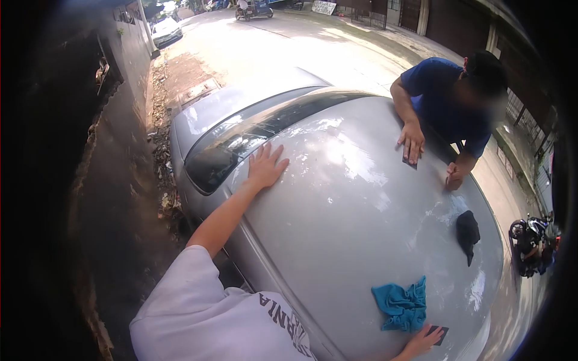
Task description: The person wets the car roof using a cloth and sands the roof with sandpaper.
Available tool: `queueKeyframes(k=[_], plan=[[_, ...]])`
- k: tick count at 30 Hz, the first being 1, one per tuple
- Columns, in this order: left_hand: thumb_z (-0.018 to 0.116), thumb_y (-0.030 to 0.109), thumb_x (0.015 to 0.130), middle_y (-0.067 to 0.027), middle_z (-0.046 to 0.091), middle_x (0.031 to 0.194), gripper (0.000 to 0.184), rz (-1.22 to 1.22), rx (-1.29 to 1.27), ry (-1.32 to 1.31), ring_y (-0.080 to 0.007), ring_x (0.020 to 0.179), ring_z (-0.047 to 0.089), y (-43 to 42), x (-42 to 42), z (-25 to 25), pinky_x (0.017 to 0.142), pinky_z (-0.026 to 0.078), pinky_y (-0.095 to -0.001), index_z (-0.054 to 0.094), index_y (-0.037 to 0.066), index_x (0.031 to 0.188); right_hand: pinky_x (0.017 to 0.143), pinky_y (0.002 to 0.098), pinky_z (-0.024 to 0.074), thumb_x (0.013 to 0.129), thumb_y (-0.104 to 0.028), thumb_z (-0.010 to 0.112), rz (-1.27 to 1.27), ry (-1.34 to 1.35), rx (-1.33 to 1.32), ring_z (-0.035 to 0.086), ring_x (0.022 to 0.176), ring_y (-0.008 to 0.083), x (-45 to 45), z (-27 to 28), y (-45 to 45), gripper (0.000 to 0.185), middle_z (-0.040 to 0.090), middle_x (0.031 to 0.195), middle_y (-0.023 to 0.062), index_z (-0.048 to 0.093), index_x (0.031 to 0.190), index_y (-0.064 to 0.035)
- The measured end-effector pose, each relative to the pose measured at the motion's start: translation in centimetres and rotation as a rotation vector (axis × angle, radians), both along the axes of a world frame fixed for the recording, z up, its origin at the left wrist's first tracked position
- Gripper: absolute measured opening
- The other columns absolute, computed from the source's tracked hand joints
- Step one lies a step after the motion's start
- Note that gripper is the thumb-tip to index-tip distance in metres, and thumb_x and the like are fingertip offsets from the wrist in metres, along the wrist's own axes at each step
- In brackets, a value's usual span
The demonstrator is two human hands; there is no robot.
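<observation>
My left hand (265, 166) lies flat on the silver car roof (313, 222), fingers spread, close to the edge of the car's window glass (241, 141). At the bottom right, my right hand (421, 342) rests on the roof with its fingers over a small dark sheet that looks like sandpaper (439, 334). Part of that sheet is hidden under the fingers. Just beside this hand lies a crumpled teal cloth (400, 304). Farther right on the roof is a black bundled item (466, 236), perhaps cloth.
Across the roof, a co-worker in a blue shirt (430, 84) leans in, one hand (412, 139) pressing another dark sheet (411, 161). A wall (123, 144) runs close along the car's left side. A motorcycle (533, 240) stands at right; a parked car (165, 31) is farther back.
</observation>
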State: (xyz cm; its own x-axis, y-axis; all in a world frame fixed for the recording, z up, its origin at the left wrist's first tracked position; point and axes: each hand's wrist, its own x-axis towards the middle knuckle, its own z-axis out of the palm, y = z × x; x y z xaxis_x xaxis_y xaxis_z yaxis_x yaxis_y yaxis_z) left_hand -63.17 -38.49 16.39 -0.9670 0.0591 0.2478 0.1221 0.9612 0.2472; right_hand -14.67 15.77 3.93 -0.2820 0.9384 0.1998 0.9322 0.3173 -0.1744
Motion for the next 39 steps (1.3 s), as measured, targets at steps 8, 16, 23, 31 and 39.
queueKeyframes(k=[8, 16, 23, 31, 39], plan=[[0.042, 0.054, 0.099, -0.0193, 0.025, 0.159, 0.062, 0.167, -0.001, -0.034, -0.0400, 0.147, 0.020, 2.3, 2.8, -0.2, 0.117, 0.015, -0.0593, 0.036, 0.025, 0.152, 0.114, 0.0612, 0.0181, 0.100, -0.048, 0.047, 0.037, 0.170, -0.034, 0.026, 0.147, 0.0327, 0.1, 1.8, -2.1, 0.060, 0.032, 0.159, 0.0103, 0.040, 0.149, -0.0134], [0.051, 0.047, 0.096, -0.0167, 0.025, 0.159, 0.056, -0.849, 0.026, 0.104, -0.0377, 0.147, 0.021, 26.8, 16.6, -1.4, 0.117, 0.015, -0.0589, 0.046, 0.023, 0.147, 0.110, 0.0551, 0.0278, 0.094, -0.041, 0.060, 0.036, 0.308, 0.052, 0.038, 0.138, 0.0339, -0.5, 2.2, -2.4, 0.062, 0.042, 0.150, 0.0123, 0.045, 0.146, -0.0107], [0.052, 0.048, 0.096, -0.0168, 0.031, 0.157, 0.053, -1.291, 0.138, -0.039, -0.0353, 0.146, 0.025, 33.4, 21.6, -3.4, 0.117, 0.019, -0.0570, 0.051, 0.022, 0.142, 0.092, 0.0444, 0.0445, 0.091, -0.034, 0.064, 0.055, 0.332, 0.268, 0.056, 0.106, 0.0324, -0.4, 2.9, -3.1, 0.039, 0.061, 0.117, 0.0120, 0.065, 0.118, -0.0052], [0.044, 0.051, 0.098, -0.0187, 0.027, 0.159, 0.058, -0.304, -0.037, 0.107, -0.0376, 0.147, 0.022, 12.2, 1.8, 0.2, 0.118, 0.015, -0.0574, 0.044, 0.023, 0.148, 0.087, 0.0431, 0.0483, 0.098, -0.039, 0.056, -0.102, 1.143, -0.078, 0.060, 0.106, 0.0264, 1.4, 3.1, -1.4, 0.034, 0.063, 0.114, 0.0080, 0.062, 0.106, -0.0072], [0.043, 0.047, 0.100, -0.0200, 0.038, 0.152, 0.055, -0.014, -0.124, -0.039, -0.0416, 0.138, 0.038, -14.0, -1.3, -5.6, 0.111, 0.033, -0.0549, 0.043, 0.019, 0.147, 0.090, 0.0452, 0.0549, 0.103, -0.031, 0.053, 0.335, 1.755, -0.684, 0.062, 0.111, 0.0238, -10.6, 16.5, -8.6, 0.043, 0.059, 0.124, 0.0106, 0.049, 0.138, -0.0075]])
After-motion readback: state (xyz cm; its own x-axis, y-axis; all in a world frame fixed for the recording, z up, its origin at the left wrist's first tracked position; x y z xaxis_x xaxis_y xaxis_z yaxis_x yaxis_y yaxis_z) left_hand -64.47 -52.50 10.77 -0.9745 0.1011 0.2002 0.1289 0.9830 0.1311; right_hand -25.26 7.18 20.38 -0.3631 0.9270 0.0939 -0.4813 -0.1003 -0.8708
